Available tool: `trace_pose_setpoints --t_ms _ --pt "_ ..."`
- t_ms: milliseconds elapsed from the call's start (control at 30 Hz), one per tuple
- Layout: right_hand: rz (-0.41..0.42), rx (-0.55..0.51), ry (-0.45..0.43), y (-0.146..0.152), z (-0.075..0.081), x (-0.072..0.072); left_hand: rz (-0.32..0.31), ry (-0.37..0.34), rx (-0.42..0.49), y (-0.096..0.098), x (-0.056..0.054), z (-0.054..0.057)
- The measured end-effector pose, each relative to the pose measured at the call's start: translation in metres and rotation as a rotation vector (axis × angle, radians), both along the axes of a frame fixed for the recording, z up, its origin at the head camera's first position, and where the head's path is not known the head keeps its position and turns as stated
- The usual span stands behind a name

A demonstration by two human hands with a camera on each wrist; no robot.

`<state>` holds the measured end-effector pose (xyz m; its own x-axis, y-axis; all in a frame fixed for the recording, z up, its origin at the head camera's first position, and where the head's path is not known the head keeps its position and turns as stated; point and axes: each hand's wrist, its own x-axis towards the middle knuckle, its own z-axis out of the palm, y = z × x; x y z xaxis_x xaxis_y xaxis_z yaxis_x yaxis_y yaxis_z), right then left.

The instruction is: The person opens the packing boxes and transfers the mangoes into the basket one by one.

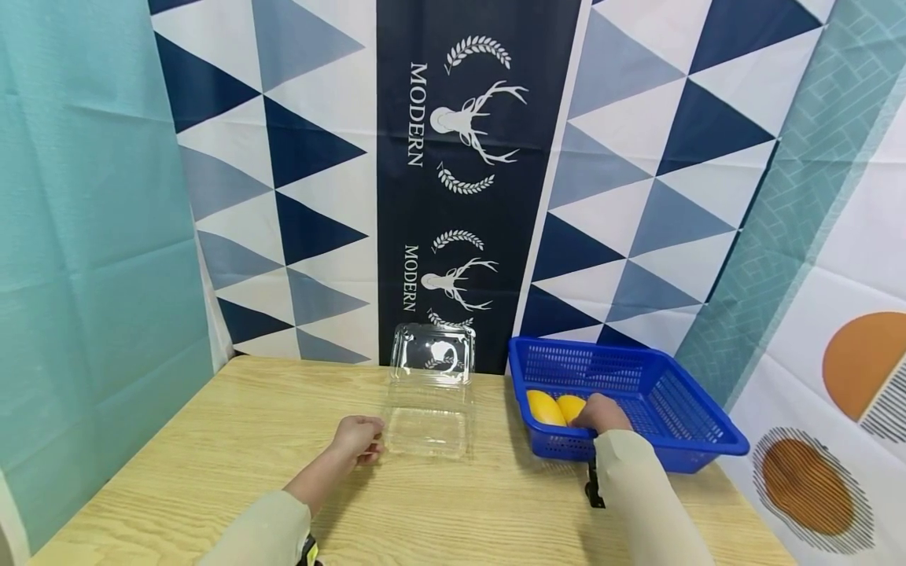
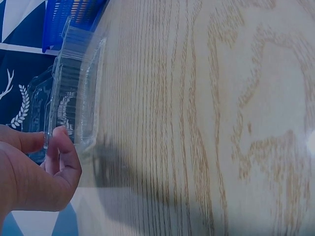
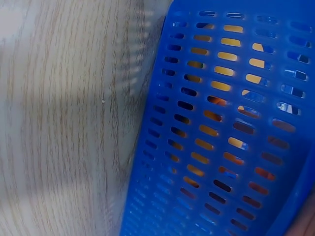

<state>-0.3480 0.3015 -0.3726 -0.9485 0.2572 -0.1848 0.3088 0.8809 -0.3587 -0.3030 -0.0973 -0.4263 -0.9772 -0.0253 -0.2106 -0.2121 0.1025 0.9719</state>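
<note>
A clear plastic clamshell container [image 1: 428, 432] stands on the table with its lid [image 1: 433, 354] raised at the back. My left hand [image 1: 359, 440] is at its left side; in the left wrist view the thumb and fingers [image 2: 61, 147] pinch the container's rim. Two smooth, rounded yellow fruits [image 1: 545, 408] lie in the left end of a blue plastic basket [image 1: 697, 448]. My right hand [image 1: 603, 413] reaches over the basket's near wall, its fingers down against the right-hand yellow fruit [image 1: 570, 407]. That wall hides most of these fingers, so I cannot tell whether they grip it.
The slotted basket wall [image 3: 197, 123] fills much of the right wrist view, with yellow showing through its slots. Wood-grained table [image 1: 453, 511] spreads in front of the container. A patterned curtain [image 1: 318, 196] hangs behind, and a teal curtain [image 1: 106, 236] on the left.
</note>
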Motion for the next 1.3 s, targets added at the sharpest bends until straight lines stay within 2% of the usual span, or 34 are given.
trace_pose_setpoints --t_ms 233,533,767,933,1067,1300 --pt "0.023 0.015 -0.002 0.002 -0.002 -0.004 0.003 0.004 0.001 0.0 0.0 0.0" --pt "0.029 0.002 -0.006 0.002 0.001 -0.002 0.013 0.006 -0.001 0.001 0.0 -0.001" --pt "0.03 -0.029 -0.005 -0.001 0.009 0.004 0.014 0.003 0.006 0.001 0.0 -0.001" --pt "0.027 -0.002 0.005 -0.003 0.017 0.008 0.002 0.005 0.013 0.002 0.002 0.001" --pt "0.042 0.042 0.032 -0.01 0.026 0.009 -0.021 0.003 0.015 0.002 0.002 0.0" --pt "0.082 0.052 0.17 -0.035 0.04 0.009 -0.063 -0.008 -0.018 -0.003 0.004 0.003"
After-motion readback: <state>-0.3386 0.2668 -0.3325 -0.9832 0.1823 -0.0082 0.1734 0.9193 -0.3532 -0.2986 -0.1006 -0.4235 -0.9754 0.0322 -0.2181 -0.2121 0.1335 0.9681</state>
